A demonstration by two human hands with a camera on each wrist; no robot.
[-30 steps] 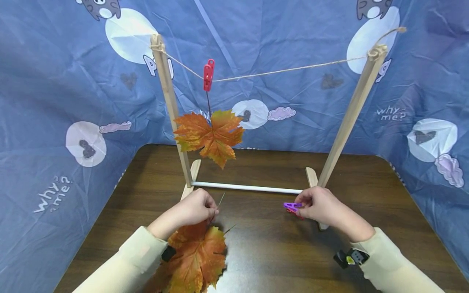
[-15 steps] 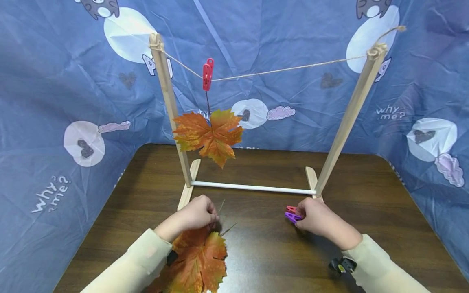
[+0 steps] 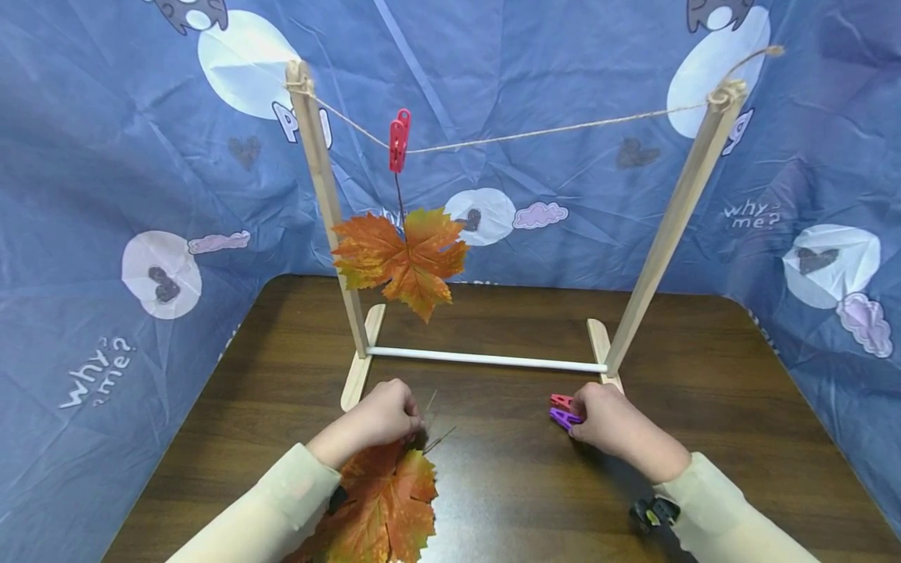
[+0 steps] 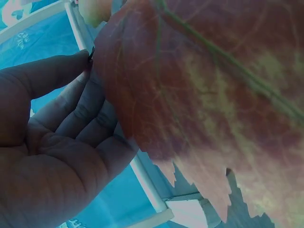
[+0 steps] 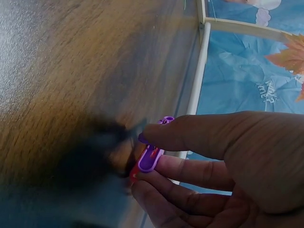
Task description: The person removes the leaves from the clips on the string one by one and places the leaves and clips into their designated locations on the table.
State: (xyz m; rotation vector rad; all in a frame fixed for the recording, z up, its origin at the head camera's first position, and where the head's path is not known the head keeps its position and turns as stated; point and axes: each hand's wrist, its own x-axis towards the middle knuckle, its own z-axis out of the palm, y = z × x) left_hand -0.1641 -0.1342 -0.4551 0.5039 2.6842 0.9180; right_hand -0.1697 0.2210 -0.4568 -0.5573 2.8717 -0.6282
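Observation:
My left hand (image 3: 383,414) is low over the table, thumb and fingertips pinching the thin dark stem of an orange-red maple leaf (image 4: 199,95). An orange maple leaf (image 3: 387,500) lies below that hand, partly covered by it and the sleeve; thin stems stick out to its right. At the right, my right hand (image 3: 608,422) holds a purple clothespin (image 3: 564,420) and a red clothespin (image 3: 561,402) close together, just off the stand's foot. In the right wrist view, thumb and fingers pinch the purple clothespin (image 5: 151,159), which mostly hides the red one.
A wooden stand with a left post (image 3: 325,195) and right post (image 3: 676,227) carries a twine line (image 3: 549,137). On the line, a red clothespin (image 3: 398,142) holds a hanging maple leaf (image 3: 404,258). A white rod (image 3: 486,360) joins the feet on the brown table (image 3: 507,485).
My right hand has come slightly nearer and turned, so the red clothespin now shows above the purple one. The left hand has shifted a little nearer and to the right, still pinching the stem.

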